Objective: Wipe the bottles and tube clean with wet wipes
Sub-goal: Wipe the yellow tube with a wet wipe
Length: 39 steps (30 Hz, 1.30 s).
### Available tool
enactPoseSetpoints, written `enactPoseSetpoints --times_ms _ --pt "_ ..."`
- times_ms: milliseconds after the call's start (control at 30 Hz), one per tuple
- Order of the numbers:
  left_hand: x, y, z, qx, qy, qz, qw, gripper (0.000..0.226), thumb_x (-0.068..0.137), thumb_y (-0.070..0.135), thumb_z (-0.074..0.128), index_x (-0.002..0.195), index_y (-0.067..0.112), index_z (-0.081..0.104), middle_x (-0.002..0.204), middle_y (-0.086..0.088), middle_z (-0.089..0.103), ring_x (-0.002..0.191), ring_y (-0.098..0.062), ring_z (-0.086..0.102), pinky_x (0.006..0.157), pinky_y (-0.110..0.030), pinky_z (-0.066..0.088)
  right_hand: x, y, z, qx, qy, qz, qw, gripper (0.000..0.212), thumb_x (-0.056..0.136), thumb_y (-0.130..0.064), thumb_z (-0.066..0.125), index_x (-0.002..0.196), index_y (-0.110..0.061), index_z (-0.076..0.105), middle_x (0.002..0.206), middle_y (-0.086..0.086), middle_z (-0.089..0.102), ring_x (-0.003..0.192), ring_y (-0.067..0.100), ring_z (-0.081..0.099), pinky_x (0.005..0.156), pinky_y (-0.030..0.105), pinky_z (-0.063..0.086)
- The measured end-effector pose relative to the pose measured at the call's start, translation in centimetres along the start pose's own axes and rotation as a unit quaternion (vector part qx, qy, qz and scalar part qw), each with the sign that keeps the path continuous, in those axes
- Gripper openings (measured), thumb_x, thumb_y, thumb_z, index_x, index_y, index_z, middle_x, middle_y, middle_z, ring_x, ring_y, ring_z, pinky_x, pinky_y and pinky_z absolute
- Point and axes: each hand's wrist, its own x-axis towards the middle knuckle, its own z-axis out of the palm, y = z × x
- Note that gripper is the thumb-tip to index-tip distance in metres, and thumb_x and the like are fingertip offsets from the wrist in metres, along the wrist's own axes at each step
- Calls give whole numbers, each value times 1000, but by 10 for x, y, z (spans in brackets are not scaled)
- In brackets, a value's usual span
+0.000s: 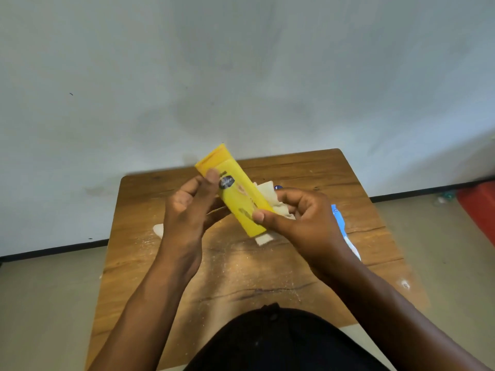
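A yellow tube [235,194] with a dark label is held tilted above the wooden table [241,277], its crimped end pointing up and away. My left hand [187,210] grips its upper part, thumb on the front near the label. My right hand [300,218] holds a whitish wet wipe [270,199] against the tube's lower right side, thumb pressing the front. A corner of the wipe hangs below the tube's lower end. A blue and white wipes pack [345,234] lies on the table, mostly hidden behind my right wrist.
A small white scrap [158,230] lies on the table left of my left hand. A dark blue cap [278,187] peeks out behind the wipe. Pale dust speckles the tabletop. A grey wall stands close behind, and a red object [479,207] sits on the floor at right.
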Motion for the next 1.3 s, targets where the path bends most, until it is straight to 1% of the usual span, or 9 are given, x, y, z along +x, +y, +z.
enactPoseSetpoints --times_ms 100,267,400,567,667,833,1067,1200,1300 --pt "-1 -1 -6 -106 -121 -28 987 77 90 60 64 139 1 57 139 -28 61 132 -45 58 107 -56 50 1 -8 -6 191 -81 115 972 43 74 -15 80 115 -2 74 108 17 80 91 25 78 80 35 65" --pt "-4 -2 -3 -145 -227 -40 962 82 87 46 77 151 4 47 145 -23 58 136 -37 54 115 -56 38 2 -8 -9 233 -150 161 947 53 77 -20 77 125 1 69 121 20 76 104 28 74 86 38 64" --pt "-1 -2 -4 -148 -199 -21 969 87 83 45 81 151 2 46 147 -24 57 135 -38 55 111 -49 45 3 -6 -11 164 -34 115 979 39 81 -24 80 110 1 74 105 19 79 92 30 74 69 34 62" --pt "-1 -12 -7 -117 -179 -9 977 84 82 42 81 149 3 49 145 -21 60 130 -42 61 100 -45 56 6 -4 -22 63 161 -29 984 12 99 -20 70 108 -18 78 100 6 81 95 31 78 79 50 64" --pt "-1 -19 -4 -113 -179 -22 977 78 83 41 80 145 2 54 138 -19 66 117 -32 70 95 -43 59 -2 -8 -9 -27 118 -193 974 23 102 -16 64 121 -24 75 109 0 80 98 24 76 80 47 63" --pt "12 -15 -8 -150 -152 -39 976 49 99 25 59 142 2 56 134 -17 67 114 -26 70 88 -38 62 -16 16 8 -308 -32 -379 872 45 98 -3 59 143 -6 61 152 7 58 143 15 53 115 33 47" --pt "10 -22 -9 -178 -166 -82 966 68 65 38 96 121 7 74 141 -16 63 113 -24 72 87 -38 62 -12 12 3 -314 -104 -352 876 57 96 2 54 152 -8 51 161 5 47 149 12 45 116 43 46" --pt "4 -26 -3 -109 -190 -75 973 32 76 36 82 102 17 80 99 -3 78 89 -14 75 79 -34 62 8 -9 4 -298 -87 -311 898 56 102 -4 48 157 -11 45 163 4 45 148 11 46 116 40 45" --pt "5 -23 -6 -95 -201 -62 973 44 74 44 87 106 16 79 97 -4 77 87 -14 74 80 -35 62 14 -19 7 -311 -71 -318 893 62 97 -1 47 157 -12 44 163 5 45 146 12 49 116 36 45"
